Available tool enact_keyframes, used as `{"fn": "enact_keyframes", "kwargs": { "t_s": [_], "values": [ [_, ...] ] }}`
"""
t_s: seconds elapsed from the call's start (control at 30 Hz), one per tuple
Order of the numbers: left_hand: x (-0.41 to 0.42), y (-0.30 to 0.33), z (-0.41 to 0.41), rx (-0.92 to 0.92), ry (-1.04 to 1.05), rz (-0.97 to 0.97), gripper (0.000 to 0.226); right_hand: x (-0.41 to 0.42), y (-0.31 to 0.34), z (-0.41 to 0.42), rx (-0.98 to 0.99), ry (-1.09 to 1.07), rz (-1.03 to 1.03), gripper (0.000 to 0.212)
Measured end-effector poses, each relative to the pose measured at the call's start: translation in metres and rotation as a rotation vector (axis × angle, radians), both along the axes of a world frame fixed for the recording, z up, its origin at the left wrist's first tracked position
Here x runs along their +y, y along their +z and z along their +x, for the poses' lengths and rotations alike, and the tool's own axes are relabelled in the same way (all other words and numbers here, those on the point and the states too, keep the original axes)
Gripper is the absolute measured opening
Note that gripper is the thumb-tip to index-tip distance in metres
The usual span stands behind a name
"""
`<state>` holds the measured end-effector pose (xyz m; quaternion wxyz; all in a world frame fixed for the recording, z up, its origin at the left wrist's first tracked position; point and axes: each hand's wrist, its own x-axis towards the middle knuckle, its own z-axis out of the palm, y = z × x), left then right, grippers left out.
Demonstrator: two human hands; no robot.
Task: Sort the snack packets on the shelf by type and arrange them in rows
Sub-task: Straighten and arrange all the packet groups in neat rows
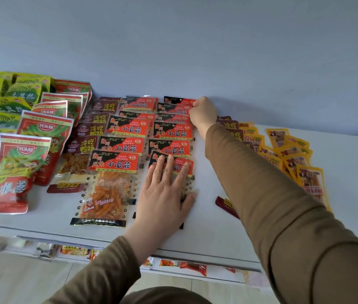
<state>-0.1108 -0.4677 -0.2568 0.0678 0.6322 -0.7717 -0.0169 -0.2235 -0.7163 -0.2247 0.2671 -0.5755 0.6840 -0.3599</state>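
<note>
Two overlapping rows of red-and-black gluten-strip packets (123,145) lie in the middle of the white shelf (213,229). My left hand (165,191) lies flat, fingers straight, on the nearest packet of the right-hand row (174,165). My right hand (203,114) reaches to the back wall and pinches the far corner of the rearmost red-and-black packet (179,100). My right sleeve covers part of the dark-red packets behind it.
Left of the rows lie dark-red duck-intestine packets (88,130), large red packets (18,170) and green-yellow packets (0,110). Yellow packets (292,156) fan out at the right, beside more dark-red packets (231,126). A lower shelf (173,263) holds small snacks.
</note>
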Motion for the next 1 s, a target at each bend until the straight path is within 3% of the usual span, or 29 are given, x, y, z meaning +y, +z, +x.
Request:
{"fn": "enact_keyframes", "kwargs": {
  "t_s": [0.2,0.33,0.43,0.6,0.77,1.0],
  "values": [
    [-0.006,0.005,0.007,0.029,-0.029,-0.012,0.077,0.018,0.050,-0.063,-0.224,0.072,-0.136,0.013],
    [0.003,0.022,0.003,0.073,-0.050,-0.130,0.076,0.059,0.065,-0.134,-0.223,0.048,-0.122,0.008],
    [0.008,0.034,-0.016,0.177,-0.150,-0.173,0.065,0.095,0.055,-0.171,-0.033,0.000,-0.122,0.014],
    [-0.022,0.038,-0.074,0.127,-0.203,-0.007,0.062,0.140,0.021,-0.183,0.289,0.037,-0.181,0.024],
    [-0.070,0.028,-0.144,0.230,-0.138,0.062,0.063,0.141,-0.012,-0.184,0.544,0.158,-0.220,0.036],
    [-0.083,0.002,-0.164,0.167,-0.031,0.079,0.060,0.131,-0.038,-0.203,0.788,0.282,-0.162,0.046]
  ]
}}
